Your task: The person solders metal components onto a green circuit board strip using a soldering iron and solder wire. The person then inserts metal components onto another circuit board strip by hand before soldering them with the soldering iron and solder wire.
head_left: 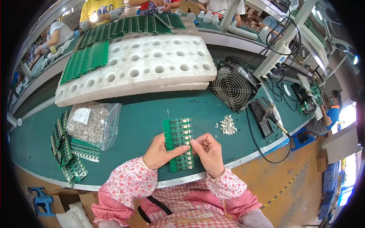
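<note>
A green circuit board panel (178,143), with a row of small white connectors and pins along its right side, is held upright over the near edge of the bench. My left hand (160,152) grips its left side, thumb across the front. At the panel's right edge my right hand (207,151) is closed, thumb and forefinger pinched beside the connectors; whatever lies between the fingertips is hidden. To the right of it lies a loose pile of small white connectors (228,125). A clear plastic bag (93,123) full of similar connectors rests at the left.
Several populated board panels (62,144) are heaped at the left. A thick white foam block (152,72) carries more green panels (86,60) behind. A black fan (234,85) and a soldering iron (277,123) with its cable stand right. Other people work across the bench.
</note>
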A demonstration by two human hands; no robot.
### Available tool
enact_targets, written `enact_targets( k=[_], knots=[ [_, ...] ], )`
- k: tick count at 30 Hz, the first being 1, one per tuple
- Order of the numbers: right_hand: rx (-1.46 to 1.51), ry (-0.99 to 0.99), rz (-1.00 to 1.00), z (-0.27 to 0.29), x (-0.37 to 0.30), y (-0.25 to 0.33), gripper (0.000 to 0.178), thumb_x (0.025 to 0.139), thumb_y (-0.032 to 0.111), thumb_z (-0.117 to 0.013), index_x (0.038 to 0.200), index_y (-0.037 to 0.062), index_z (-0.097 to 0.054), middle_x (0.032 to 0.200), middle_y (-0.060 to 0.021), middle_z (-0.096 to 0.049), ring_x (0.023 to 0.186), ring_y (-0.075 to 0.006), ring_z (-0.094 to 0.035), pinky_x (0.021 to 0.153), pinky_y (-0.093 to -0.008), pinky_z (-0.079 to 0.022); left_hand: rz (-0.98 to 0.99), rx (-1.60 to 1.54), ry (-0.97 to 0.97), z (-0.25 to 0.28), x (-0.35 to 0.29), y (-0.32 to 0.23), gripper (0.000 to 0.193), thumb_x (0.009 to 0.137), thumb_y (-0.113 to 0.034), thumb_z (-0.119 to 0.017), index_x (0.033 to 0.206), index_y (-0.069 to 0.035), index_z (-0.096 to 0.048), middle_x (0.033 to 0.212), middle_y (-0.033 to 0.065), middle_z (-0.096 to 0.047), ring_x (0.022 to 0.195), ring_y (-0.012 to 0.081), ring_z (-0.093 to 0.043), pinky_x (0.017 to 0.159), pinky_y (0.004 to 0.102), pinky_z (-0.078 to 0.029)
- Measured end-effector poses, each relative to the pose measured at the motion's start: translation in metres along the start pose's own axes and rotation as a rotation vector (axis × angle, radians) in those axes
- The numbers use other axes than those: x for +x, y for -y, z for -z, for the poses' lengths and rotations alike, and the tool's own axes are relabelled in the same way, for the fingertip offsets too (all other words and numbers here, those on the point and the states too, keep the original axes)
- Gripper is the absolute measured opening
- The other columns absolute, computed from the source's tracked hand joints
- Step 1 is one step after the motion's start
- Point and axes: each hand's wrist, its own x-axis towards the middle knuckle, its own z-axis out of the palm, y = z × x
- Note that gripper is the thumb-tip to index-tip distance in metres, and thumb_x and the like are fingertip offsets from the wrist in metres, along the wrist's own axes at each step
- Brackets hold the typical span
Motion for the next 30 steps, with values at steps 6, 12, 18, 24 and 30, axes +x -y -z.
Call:
enact_targets(
  k=[6,12,18,24,30],
  knots=[
    [0.019,0.029,-0.012,0.005,0.001,0.001,0.014,0.091,0.011,-0.062,0.093,0.0004,-0.052,0.079,-0.0031,-0.060,0.069,-0.0070,-0.057,0.062,-0.0207,-0.048,0.025,-0.014,-0.013,-0.003,0.001,0.002,0.030,0.084,-0.010,-0.070,0.110,-0.002,-0.058,0.100,0.0024,-0.065,0.089,0.0090,-0.060,0.078,0.0266,-0.051],
    [-0.743,-0.263,0.395,0.046,0.014,0.016,0.016,0.083,0.007,-0.068,0.097,0.0021,-0.062,0.083,-0.0071,-0.064,0.069,-0.0131,-0.062,0.062,-0.0262,-0.051,0.158,-0.257,-0.132,-0.001,-0.001,-0.005,0.032,0.083,-0.009,-0.071,0.111,-0.002,-0.058,0.099,0.0041,-0.064,0.087,0.0110,-0.061,0.077,0.0279,-0.051],
    [-1.199,-0.199,0.648,0.076,0.015,0.018,0.017,0.071,0.005,-0.073,0.088,0.0065,-0.068,0.083,-0.0054,-0.063,0.079,-0.0247,-0.058,0.068,-0.0337,-0.048,0.211,-0.365,-0.157,0.003,0.003,-0.002,0.031,0.082,-0.009,-0.071,0.110,-0.003,-0.058,0.098,0.0038,-0.064,0.086,0.0118,-0.061,0.075,0.0292,-0.051],
    [-1.330,-0.155,0.728,0.073,0.014,0.014,0.014,0.072,0.005,-0.073,0.084,0.0063,-0.067,0.082,-0.0051,-0.063,0.078,-0.0245,-0.058,0.067,-0.0336,-0.048,0.248,-0.488,-0.245,0.002,0.003,-0.005,0.029,0.083,-0.007,-0.069,0.110,-0.004,-0.058,0.098,0.0033,-0.063,0.086,0.0122,-0.061,0.074,0.0291,-0.051],
    [-1.076,-0.033,0.682,0.055,0.018,0.010,0.014,0.072,0.005,-0.073,0.083,0.0050,-0.066,0.078,-0.0057,-0.062,0.074,-0.0245,-0.057,0.066,-0.0345,-0.048,0.202,-0.480,-0.234,0.002,0.003,-0.003,0.028,0.083,-0.006,-0.069,0.109,-0.004,-0.058,0.097,0.0028,-0.062,0.086,0.0123,-0.061,0.076,0.0286,-0.050]
  ],
)
